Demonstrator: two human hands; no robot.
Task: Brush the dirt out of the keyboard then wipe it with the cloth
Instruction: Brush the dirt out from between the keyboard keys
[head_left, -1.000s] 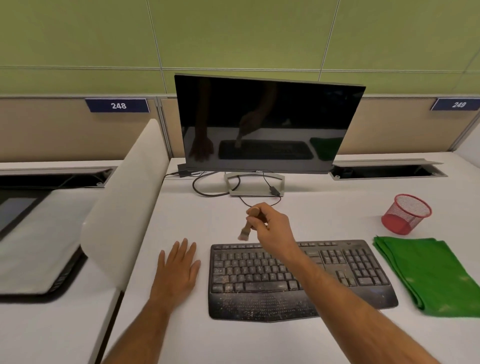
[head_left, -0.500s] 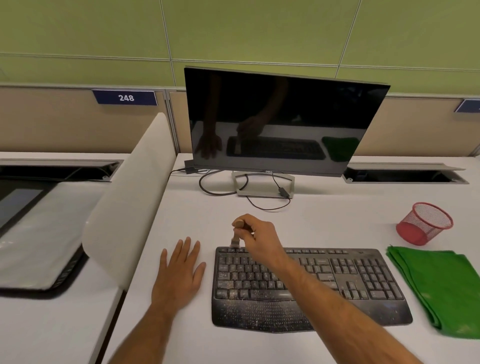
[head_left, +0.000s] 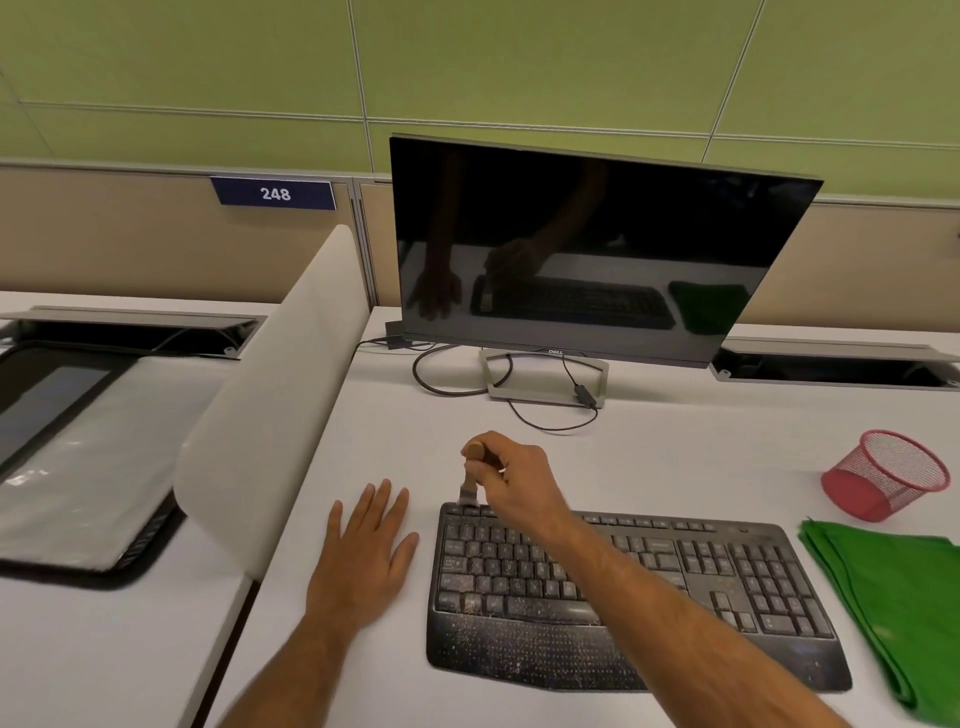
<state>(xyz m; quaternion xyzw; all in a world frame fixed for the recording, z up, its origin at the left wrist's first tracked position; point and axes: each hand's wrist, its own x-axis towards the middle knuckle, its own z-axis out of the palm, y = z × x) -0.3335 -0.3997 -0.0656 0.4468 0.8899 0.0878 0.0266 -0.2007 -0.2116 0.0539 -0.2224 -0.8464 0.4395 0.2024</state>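
Observation:
A black keyboard speckled with pale dirt lies on the white desk in front of me. My right hand grips a small wooden-handled brush, held upright with its bristles on the keyboard's far left corner. My left hand rests flat on the desk just left of the keyboard, fingers spread. A folded green cloth lies to the right of the keyboard.
A dark monitor on a stand sits behind the keyboard with cables looping beneath. A red mesh cup lies tipped at the right. A white divider panel borders the desk on the left.
My right hand has lowered the brush from above the desk down onto the keyboard's far left corner. My left hand has stayed flat. The view has shifted left.

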